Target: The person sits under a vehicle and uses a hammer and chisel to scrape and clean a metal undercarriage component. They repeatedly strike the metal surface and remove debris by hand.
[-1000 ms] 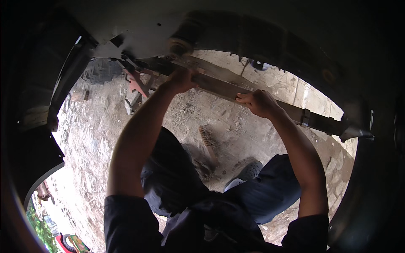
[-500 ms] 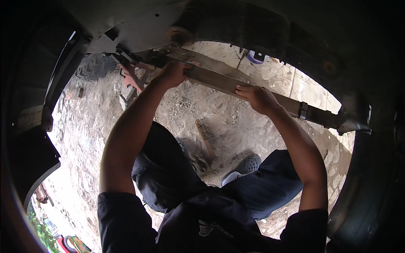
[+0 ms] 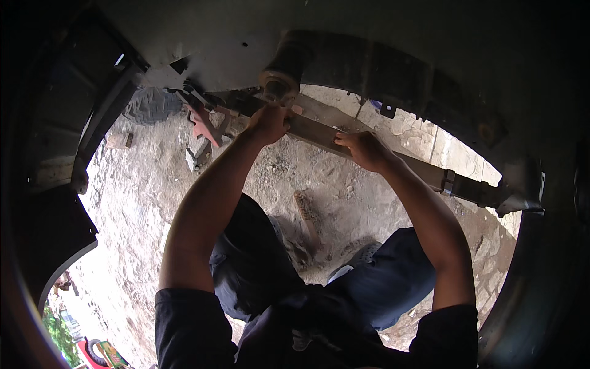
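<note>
A long flat metal bar slants from 11 o'clock down to 3 o'clock, beneath the dark vehicle body. The left hand is at 11 o'clock, its grip closed on the bar; the right hand, at 2 o'clock, has its grip closed on it too. A clamp band wraps the bar toward 3 o'clock. A red stand is at 10 o'clock.

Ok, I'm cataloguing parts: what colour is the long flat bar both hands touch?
The bar looks dull grey-brown, clearest in the head view.
</note>
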A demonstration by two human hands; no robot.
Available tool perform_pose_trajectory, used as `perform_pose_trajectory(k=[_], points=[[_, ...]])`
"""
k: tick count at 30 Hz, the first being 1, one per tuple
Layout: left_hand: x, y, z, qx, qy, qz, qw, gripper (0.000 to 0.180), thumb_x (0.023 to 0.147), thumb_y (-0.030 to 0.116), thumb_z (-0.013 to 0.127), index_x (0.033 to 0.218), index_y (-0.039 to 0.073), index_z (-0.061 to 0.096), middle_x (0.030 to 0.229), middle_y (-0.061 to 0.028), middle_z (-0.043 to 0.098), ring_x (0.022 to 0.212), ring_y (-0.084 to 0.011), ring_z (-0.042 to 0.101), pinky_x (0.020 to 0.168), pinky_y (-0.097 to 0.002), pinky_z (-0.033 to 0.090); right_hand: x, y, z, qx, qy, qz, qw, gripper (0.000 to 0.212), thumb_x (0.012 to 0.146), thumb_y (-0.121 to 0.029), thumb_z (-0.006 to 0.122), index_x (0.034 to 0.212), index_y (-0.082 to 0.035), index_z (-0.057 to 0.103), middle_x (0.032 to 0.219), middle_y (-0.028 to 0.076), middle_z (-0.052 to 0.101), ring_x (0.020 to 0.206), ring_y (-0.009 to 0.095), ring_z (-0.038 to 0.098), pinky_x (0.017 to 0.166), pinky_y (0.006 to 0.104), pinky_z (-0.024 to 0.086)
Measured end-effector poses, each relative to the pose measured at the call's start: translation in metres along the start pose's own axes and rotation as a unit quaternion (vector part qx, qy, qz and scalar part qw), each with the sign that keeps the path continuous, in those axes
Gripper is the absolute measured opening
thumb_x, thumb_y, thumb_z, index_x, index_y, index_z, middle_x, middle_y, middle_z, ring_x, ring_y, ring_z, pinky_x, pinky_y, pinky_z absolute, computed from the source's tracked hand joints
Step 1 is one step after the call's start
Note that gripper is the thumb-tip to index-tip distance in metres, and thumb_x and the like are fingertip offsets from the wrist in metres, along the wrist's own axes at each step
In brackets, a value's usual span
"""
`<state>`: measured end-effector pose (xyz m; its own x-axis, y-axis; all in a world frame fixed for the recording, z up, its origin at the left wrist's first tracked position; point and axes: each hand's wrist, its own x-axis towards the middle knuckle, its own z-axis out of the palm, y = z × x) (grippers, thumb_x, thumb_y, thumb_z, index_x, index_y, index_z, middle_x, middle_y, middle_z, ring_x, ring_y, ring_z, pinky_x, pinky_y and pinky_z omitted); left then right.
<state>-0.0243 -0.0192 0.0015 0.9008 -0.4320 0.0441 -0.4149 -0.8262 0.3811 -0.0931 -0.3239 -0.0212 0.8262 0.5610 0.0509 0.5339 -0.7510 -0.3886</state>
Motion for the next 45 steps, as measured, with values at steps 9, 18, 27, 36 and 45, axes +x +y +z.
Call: perform_pose_trajectory(k=[9,18,27,36,45], points=[[0.006,0.001,0.003,-0.004,0.008,-0.016,1.0,0.034,0.078,0.014,0.079,0.111,0.014,0.075,0.109,-0.0136,0.068,0.101,-0.0342,0.069,0.089,-0.0438,0.055,-0.023,-0.006,-0.042,0.003,0.032,0.038,0.999,0.038,0.086,0.004,0.058,0.119,-0.009,0.071,0.122,0.013,0.071,0.11,0.029,0.069,0.099,0.0396,0.055],[0.008,0.005,0.001,-0.019,0.012,-0.008,1.0,0.048,0.069,0.014,0.086,0.115,0.009,0.073,0.116,-0.0171,0.065,0.107,-0.0361,0.067,0.096,-0.0427,0.054,-0.027,0.015,-0.029,-0.022,0.017,0.012,1.0,0.033,0.086,0.003,0.06,0.114,-0.007,0.074,0.122,0.009,0.071,0.11,0.029,0.068,0.097,0.0391,0.055],[0.005,-0.013,0.005,0.052,-0.009,-0.015,0.998,0.059,0.064,0.014,0.088,0.121,0.007,0.07,0.114,-0.0199,0.068,0.109,-0.0355,0.067,0.097,-0.0429,0.053,0.021,0.019,0.017,-0.005,0.083,-0.074,0.994,0.041,0.087,0.005,0.054,0.122,-0.01,0.072,0.128,0.007,0.069,0.108,0.029,0.066,0.099,0.0393,0.053],[0.011,-0.01,0.003,0.048,-0.01,-0.005,0.999,0.054,0.067,0.014,0.083,0.12,0.008,0.071,0.106,-0.0204,0.071,0.102,-0.0361,0.069,0.092,-0.0437,0.055,0.048,0.001,0.032,0.016,0.066,-0.026,0.997,0.044,0.089,-0.001,0.057,0.127,-0.019,0.07,0.133,0.001,0.067,0.109,0.026,0.066,0.099,0.0375,0.053],[0.002,-0.018,-0.002,-0.006,0.002,0.027,1.0,0.056,0.07,0.018,0.084,0.124,0.009,0.07,0.104,-0.0207,0.073,0.099,-0.0352,0.071,0.092,-0.0416,0.055,-0.019,0.002,-0.016,-0.042,-0.01,0.039,0.998,0.047,0.087,0.001,0.062,0.126,-0.023,0.07,0.135,-0.005,0.065,0.118,0.024,0.064,0.102,0.0374,0.054]])
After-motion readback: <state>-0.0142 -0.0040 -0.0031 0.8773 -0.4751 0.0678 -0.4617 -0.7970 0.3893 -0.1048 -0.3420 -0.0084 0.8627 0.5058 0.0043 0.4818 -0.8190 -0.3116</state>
